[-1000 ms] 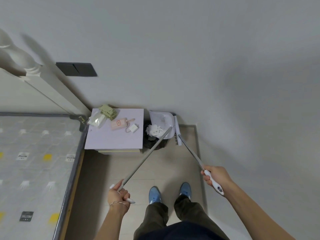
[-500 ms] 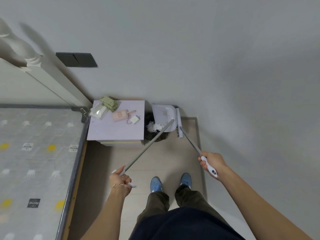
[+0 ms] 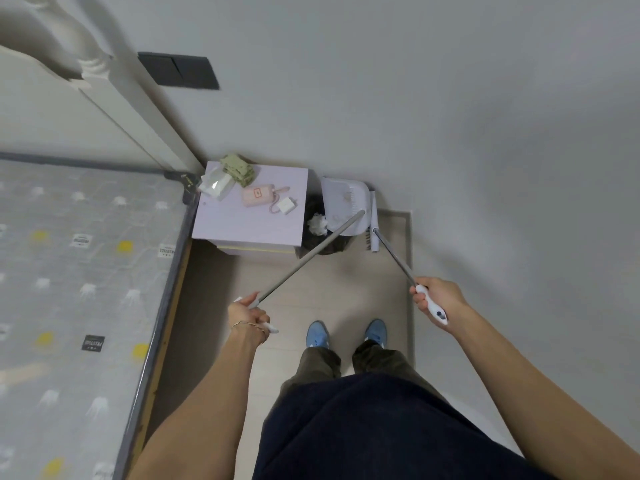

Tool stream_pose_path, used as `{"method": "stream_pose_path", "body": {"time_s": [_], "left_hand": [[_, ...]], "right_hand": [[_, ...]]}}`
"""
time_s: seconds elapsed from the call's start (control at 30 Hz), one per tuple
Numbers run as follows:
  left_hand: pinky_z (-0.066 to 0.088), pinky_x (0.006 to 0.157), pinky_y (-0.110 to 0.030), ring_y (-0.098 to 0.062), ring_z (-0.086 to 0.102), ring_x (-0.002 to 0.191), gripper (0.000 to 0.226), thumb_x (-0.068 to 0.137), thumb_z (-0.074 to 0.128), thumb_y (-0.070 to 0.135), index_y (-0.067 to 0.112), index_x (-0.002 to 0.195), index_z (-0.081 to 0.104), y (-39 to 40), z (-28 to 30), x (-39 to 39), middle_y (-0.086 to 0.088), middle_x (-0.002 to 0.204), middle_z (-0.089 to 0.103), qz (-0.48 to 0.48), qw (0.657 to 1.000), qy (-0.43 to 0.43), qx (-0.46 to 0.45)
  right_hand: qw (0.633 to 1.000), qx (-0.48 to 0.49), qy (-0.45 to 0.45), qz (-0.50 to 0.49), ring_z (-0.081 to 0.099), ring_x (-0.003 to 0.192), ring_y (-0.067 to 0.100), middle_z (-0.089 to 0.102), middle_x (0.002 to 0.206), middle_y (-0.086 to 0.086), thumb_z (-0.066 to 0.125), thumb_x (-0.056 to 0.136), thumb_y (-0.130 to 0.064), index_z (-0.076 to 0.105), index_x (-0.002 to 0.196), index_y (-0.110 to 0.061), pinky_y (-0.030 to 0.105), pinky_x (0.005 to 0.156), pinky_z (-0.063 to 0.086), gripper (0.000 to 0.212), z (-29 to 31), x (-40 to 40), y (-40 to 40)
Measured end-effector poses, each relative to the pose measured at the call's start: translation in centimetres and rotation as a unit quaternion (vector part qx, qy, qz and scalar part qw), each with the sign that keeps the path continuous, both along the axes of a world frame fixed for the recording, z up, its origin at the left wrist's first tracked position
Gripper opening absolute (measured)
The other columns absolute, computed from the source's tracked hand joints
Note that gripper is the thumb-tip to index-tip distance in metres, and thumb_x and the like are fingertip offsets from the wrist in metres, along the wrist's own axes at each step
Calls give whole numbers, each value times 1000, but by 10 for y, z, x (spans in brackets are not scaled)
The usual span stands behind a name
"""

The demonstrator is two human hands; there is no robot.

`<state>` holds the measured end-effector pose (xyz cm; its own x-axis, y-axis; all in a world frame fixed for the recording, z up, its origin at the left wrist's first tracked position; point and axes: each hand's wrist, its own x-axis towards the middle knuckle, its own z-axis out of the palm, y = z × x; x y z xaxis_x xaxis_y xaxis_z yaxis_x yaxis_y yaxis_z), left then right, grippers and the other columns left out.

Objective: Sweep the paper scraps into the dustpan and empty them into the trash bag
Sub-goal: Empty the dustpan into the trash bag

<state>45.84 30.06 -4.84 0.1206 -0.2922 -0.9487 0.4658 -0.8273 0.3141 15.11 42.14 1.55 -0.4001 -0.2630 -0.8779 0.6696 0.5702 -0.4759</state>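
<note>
My left hand (image 3: 248,315) grips the end of a long grey handle that runs up to the white dustpan (image 3: 343,202), which is tipped over the bin lined with a black trash bag (image 3: 313,237). White crumpled paper scraps (image 3: 317,224) lie inside the bag. My right hand (image 3: 437,297) holds the white grip of the broom handle, and the broom head (image 3: 372,225) hangs beside the dustpan, right of the bin, near the wall.
A lilac nightstand (image 3: 242,230) stands left of the bin with a tissue pack, a pink power bank and a white charger on it. A bed with a grey patterned mattress (image 3: 69,289) fills the left. The wall closes in on the right. My blue shoes (image 3: 317,334) stand on beige floor.
The view has shifted so the bin and nightstand sit a little farther off. The dustpan has tilted more steeply over the bag, and both hands moved slightly up in the frame.
</note>
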Motion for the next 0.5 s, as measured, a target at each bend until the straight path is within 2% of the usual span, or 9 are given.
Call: {"method": "stream_pose_path", "body": {"time_s": [0.13,0.17,0.2,0.23,0.3,0.37,0.43,0.47,0.5], "left_hand": [[29,45,-10,-7,17,25,21,88,43,19,16,74,58,-3,1,5,8,32,22,-8,1000,5,-6],[37,57,-14,-7,17,25,21,89,43,18,17,73,57,-4,1,5,8,32,22,-2,1000,6,-2],[38,76,-19,-7,18,25,21,90,42,19,18,73,56,-4,2,6,8,32,22,3,1000,7,2],[33,93,-25,-7,18,25,22,90,42,19,18,74,56,-3,3,7,8,33,21,6,1000,8,6],[21,109,-32,-7,19,25,24,91,41,20,16,73,56,-2,5,9,7,33,22,17,1000,9,11],[16,113,-31,-7,20,24,26,92,40,20,15,73,56,3,5,12,7,34,23,27,999,8,15],[21,111,-28,-7,20,25,25,93,39,20,15,76,57,7,3,15,7,34,24,38,999,9,10],[29,104,-24,-7,20,25,24,93,40,20,15,80,60,9,1,17,7,35,24,41,999,5,6],[39,89,-17,-7,20,26,23,92,41,19,14,86,63,10,-2,19,6,37,26,38,999,-2,0]], "right_hand": [[1000,-2,-5,0,37,24,6,45,68,13,43,98,-4,51,79,-3,13,28,29,21,1,2,-1],[1000,-2,-6,2,37,24,6,45,68,12,43,98,-4,51,79,-3,13,28,29,21,1,2,-1],[1000,-2,-6,6,38,25,6,45,68,12,43,98,-5,52,79,-3,13,28,29,21,2,2,0],[1000,-2,-7,9,38,25,6,46,68,12,44,98,-5,52,80,-3,13,28,30,20,2,2,0],[1000,3,-6,16,39,26,6,47,68,12,45,97,-6,53,84,-2,13,28,31,16,2,3,0],[1000,7,-2,25,40,27,6,48,67,12,47,98,-8,54,91,-1,13,29,33,12,5,4,1],[999,6,3,34,41,27,6,48,65,11,47,98,-9,55,96,1,14,30,34,12,7,6,1],[999,6,6,37,41,27,6,48,65,11,47,98,-9,55,98,1,14,30,34,13,9,7,2],[999,7,9,42,41,27,6,49,66,11,47,98,-9,55,100,2,15,30,34,14,9,7,2]]}}
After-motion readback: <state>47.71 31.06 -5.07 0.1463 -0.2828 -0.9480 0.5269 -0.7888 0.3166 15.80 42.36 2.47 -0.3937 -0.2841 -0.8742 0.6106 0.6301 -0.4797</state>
